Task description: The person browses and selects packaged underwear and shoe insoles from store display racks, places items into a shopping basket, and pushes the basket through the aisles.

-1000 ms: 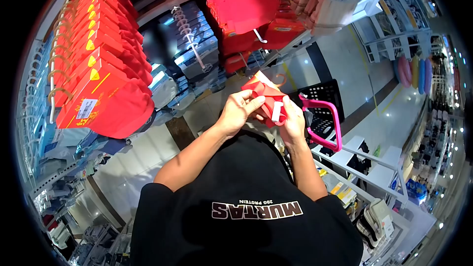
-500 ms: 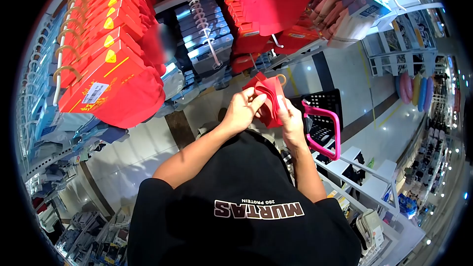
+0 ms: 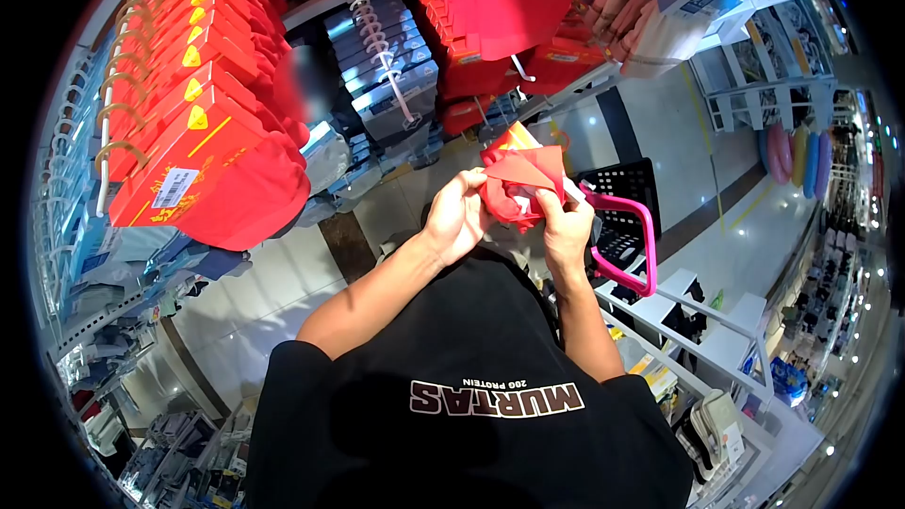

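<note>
My left hand pinches the near left edge of a pack of red socks, held in front of my chest. On the opposite side, my right hand grips it with the thumb pressed on the fabric. The red cloth is spread and folded back, with a whitish patch showing inside. Part of its orange-red card, with a hanging ring, shows at the far side. Just beyond my right hand is a black shopping basket with a pink handle.
Rows of red sock packs hang on a hook at the left. Grey-blue packs hang ahead, with more red packs beside them. White shelving stands at the right, over a tiled floor.
My hands have turned and spread the red socks, so the cloth is folded back and the card shows at the far side. The hanging packs have shifted slightly left in view.
</note>
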Demonstrator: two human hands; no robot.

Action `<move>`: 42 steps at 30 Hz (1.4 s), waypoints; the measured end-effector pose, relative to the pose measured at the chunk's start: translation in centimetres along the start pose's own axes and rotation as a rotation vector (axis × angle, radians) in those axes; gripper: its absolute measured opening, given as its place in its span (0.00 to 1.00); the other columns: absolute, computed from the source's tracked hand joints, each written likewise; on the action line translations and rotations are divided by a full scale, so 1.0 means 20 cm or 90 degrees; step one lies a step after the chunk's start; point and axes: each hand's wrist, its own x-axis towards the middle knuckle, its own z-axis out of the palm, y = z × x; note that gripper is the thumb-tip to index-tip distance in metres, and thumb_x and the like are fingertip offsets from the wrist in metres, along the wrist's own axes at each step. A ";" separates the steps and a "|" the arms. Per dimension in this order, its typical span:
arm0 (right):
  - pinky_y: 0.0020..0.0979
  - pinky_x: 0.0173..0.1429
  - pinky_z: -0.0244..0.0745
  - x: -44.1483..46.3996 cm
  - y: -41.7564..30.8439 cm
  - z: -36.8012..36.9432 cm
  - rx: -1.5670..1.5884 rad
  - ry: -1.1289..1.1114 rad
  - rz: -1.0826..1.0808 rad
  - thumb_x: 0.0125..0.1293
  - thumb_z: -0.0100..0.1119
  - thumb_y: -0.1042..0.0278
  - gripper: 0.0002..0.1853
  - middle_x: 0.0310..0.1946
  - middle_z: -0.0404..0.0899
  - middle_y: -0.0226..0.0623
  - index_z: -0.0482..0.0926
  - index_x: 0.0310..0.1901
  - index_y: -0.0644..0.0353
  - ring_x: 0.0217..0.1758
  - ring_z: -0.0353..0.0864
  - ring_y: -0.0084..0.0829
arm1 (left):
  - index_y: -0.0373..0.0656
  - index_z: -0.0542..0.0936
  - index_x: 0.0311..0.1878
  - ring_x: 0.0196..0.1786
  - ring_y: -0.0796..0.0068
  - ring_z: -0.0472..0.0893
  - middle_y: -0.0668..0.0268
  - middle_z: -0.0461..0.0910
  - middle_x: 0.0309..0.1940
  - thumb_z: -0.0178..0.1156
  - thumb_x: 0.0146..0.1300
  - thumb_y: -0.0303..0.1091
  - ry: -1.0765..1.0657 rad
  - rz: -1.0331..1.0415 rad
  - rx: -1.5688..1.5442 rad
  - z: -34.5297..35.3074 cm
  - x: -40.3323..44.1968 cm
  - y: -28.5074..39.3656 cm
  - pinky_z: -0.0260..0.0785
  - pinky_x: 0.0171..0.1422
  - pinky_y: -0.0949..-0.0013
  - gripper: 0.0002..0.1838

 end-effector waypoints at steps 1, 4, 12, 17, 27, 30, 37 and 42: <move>0.26 0.55 0.74 -0.01 0.00 0.00 -0.004 0.005 0.005 0.64 0.63 0.76 0.15 0.47 0.82 0.36 0.80 0.52 0.70 0.48 0.80 0.23 | 0.37 0.73 0.57 0.58 0.65 0.80 0.57 0.79 0.56 0.41 0.73 0.38 0.003 -0.010 -0.003 0.01 0.00 0.01 0.71 0.65 0.58 0.19; 0.26 0.55 0.74 -0.03 0.01 0.02 -0.012 0.011 0.011 0.65 0.63 0.76 0.14 0.45 0.82 0.35 0.80 0.51 0.70 0.47 0.79 0.23 | 0.36 0.71 0.60 0.59 0.64 0.79 0.56 0.78 0.58 0.39 0.73 0.40 0.032 -0.019 -0.017 0.02 0.00 0.00 0.71 0.66 0.58 0.22; 0.28 0.57 0.73 -0.03 -0.01 0.03 -0.119 -0.022 -0.059 0.62 0.68 0.73 0.19 0.49 0.78 0.37 0.78 0.52 0.71 0.51 0.78 0.26 | 0.33 0.71 0.60 0.58 0.61 0.80 0.54 0.78 0.57 0.42 0.73 0.40 0.115 0.016 -0.029 -0.02 0.04 -0.02 0.72 0.65 0.55 0.22; 0.30 0.63 0.71 0.00 -0.10 -0.03 -0.256 -0.092 -0.157 0.61 0.73 0.61 0.33 0.62 0.68 0.38 0.72 0.64 0.66 0.63 0.72 0.30 | 0.32 0.71 0.60 0.57 0.59 0.81 0.52 0.78 0.57 0.43 0.75 0.31 0.189 0.072 0.064 -0.20 0.15 -0.03 0.77 0.63 0.55 0.17; 0.32 0.70 0.65 0.16 -0.24 -0.03 -0.159 -0.029 -0.281 0.68 0.55 0.79 0.26 0.60 0.75 0.43 0.68 0.68 0.64 0.65 0.72 0.32 | 0.40 0.76 0.47 0.22 0.79 0.76 0.66 0.78 0.28 0.61 0.67 0.32 0.292 0.056 0.381 -0.39 0.18 -0.06 0.67 0.22 0.75 0.09; 0.36 0.68 0.70 0.24 -0.56 0.05 -0.009 -0.055 -0.305 0.68 0.55 0.81 0.38 0.58 0.76 0.49 0.48 0.75 0.59 0.62 0.76 0.34 | 0.41 0.77 0.45 0.22 0.78 0.76 0.67 0.77 0.26 0.59 0.69 0.34 0.242 0.017 0.389 -0.39 0.15 -0.05 0.67 0.22 0.76 0.07; 0.33 0.60 0.79 0.55 -0.98 0.12 0.228 -0.199 -0.319 0.71 0.59 0.74 0.24 0.53 0.79 0.48 0.64 0.64 0.67 0.54 0.82 0.33 | 0.42 0.78 0.45 0.25 0.77 0.77 0.69 0.77 0.26 0.62 0.68 0.38 0.192 -0.006 0.390 -0.32 0.06 -0.07 0.70 0.26 0.72 0.10; 0.32 0.59 0.77 0.63 -1.00 0.27 0.165 -0.273 -0.262 0.72 0.59 0.70 0.19 0.54 0.79 0.41 0.70 0.61 0.65 0.54 0.81 0.28 | 0.42 0.78 0.44 0.24 0.77 0.77 0.68 0.78 0.27 0.60 0.68 0.38 0.231 0.013 0.384 -0.36 0.07 -0.04 0.69 0.26 0.71 0.10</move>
